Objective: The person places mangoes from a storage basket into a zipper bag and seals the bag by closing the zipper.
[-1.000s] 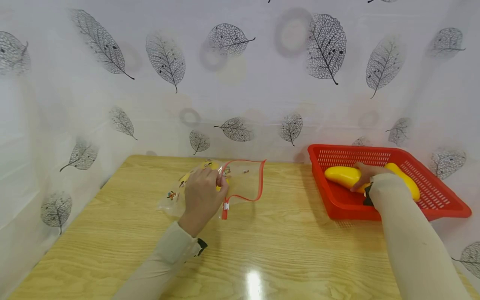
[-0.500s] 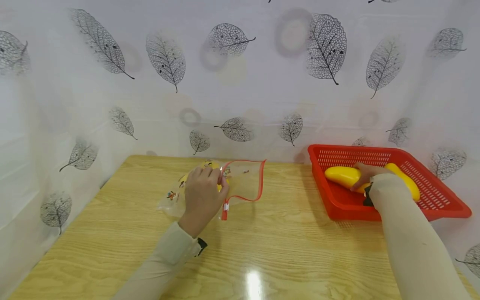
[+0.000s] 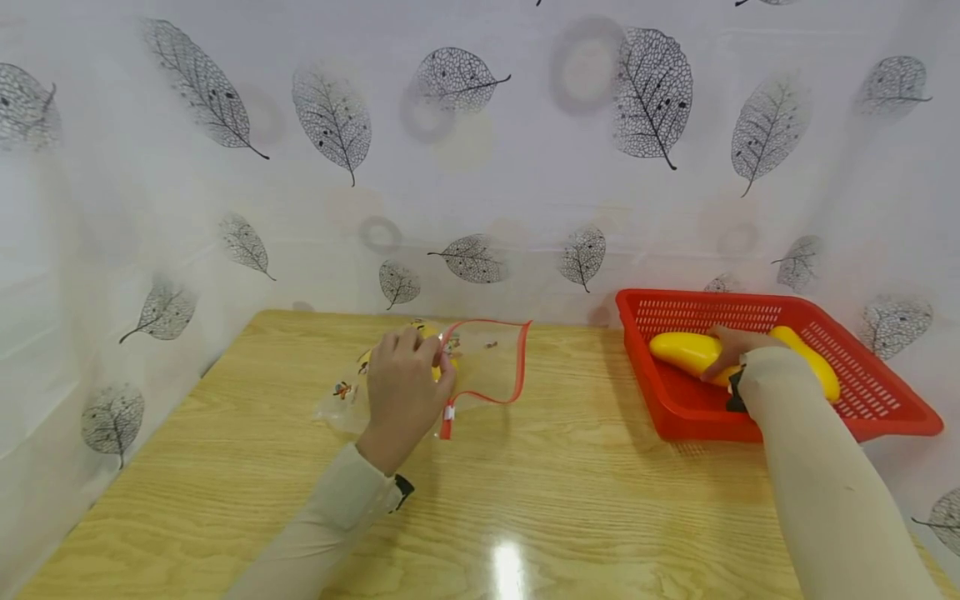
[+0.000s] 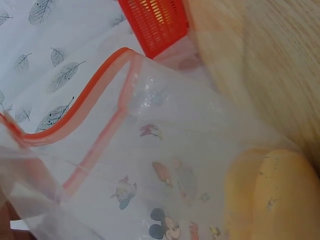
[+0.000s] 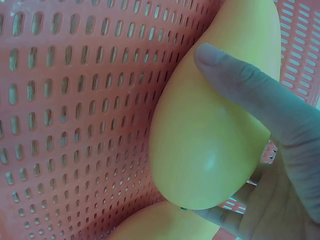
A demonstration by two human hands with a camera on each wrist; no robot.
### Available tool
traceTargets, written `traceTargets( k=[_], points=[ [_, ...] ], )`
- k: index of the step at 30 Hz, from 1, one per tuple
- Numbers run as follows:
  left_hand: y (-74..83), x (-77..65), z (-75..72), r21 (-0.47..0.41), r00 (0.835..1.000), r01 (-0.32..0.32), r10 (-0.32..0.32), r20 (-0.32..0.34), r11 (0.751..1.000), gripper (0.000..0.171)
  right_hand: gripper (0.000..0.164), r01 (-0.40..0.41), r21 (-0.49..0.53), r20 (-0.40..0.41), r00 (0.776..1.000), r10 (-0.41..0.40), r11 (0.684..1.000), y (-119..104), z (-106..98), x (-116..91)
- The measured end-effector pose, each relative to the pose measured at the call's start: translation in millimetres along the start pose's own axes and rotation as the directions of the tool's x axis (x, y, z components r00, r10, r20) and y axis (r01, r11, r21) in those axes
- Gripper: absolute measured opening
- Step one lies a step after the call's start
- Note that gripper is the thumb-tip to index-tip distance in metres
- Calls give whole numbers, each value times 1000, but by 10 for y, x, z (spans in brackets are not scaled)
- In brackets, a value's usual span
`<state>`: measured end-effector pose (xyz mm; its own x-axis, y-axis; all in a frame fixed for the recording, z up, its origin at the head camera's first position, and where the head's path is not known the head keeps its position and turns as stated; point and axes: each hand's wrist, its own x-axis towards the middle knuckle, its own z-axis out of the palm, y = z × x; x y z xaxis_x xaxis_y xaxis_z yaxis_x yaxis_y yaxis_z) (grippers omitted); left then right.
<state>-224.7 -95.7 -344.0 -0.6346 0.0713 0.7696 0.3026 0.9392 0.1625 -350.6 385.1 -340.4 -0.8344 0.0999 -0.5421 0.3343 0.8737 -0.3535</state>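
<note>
Near the back of the table, my left hand [image 3: 403, 385] pinches the upper rim of a clear zip bag [image 3: 491, 367] with a red zip edge and white slider. The bag's mouth gapes toward the right. Cartoon prints and yellow rounded items [image 4: 285, 195] show through its plastic in the left wrist view. On the right, my right hand [image 3: 733, 348] reaches into a red basket [image 3: 712, 423] and grips a smooth yellow mango [image 5: 210, 130], thumb on top and fingers beneath. A second yellow mango [image 3: 821, 367] lies in the basket, partly behind my sleeve.
The wood-grain table [image 3: 570, 483] spans the space between bag and basket. A white curtain [image 3: 480, 192] printed with dark leaves hangs directly behind and along the left side. The basket has raised, slotted walls.
My left hand has shifted very slightly left, drawing the bag's near zip edge with it. My right hand stays on the mango in the basket.
</note>
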Motion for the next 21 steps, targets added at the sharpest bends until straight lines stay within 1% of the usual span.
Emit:
traceTargets(
  k=[2, 4, 7, 9, 13, 17, 19, 21],
  points=[
    [6, -2, -2, 4, 1000, 15, -15, 6, 1000, 15, 122, 7, 9, -11, 1000, -7, 1000, -75, 25, -142],
    [14, -2, -6, 12, 999, 31, -31, 11, 999, 13, 117, 2, 39, -26, 1000, -1, 999, -162, 57, -307],
    [24, -5, -11, 30, 999, 50, -51, 17, 998, 10, 115, -8, 76, -34, 999, 11, 997, -189, 67, -343],
    [28, -6, -15, 35, 998, 55, -56, 21, 998, 9, 115, -29, 79, -34, 999, 31, 996, -175, 64, -295],
    [32, -7, -16, 36, 998, 53, -54, 26, 998, 11, 118, -39, 46, -22, 999, 40, 998, -59, 19, -61],
    [39, -3, -19, 27, 998, 49, -50, 24, 998, 14, 127, -36, 32, 0, 999, 36, 999, 59, -38, 158],
    [42, -4, -24, 26, 998, 49, -50, 24, 998, 14, 129, -37, 40, 6, 999, 37, 999, 91, -51, 209],
    [47, -3, -28, 24, 998, 50, -51, 25, 998, 14, 127, -38, 40, 6, 999, 38, 998, 95, -51, 216]
  ],
)
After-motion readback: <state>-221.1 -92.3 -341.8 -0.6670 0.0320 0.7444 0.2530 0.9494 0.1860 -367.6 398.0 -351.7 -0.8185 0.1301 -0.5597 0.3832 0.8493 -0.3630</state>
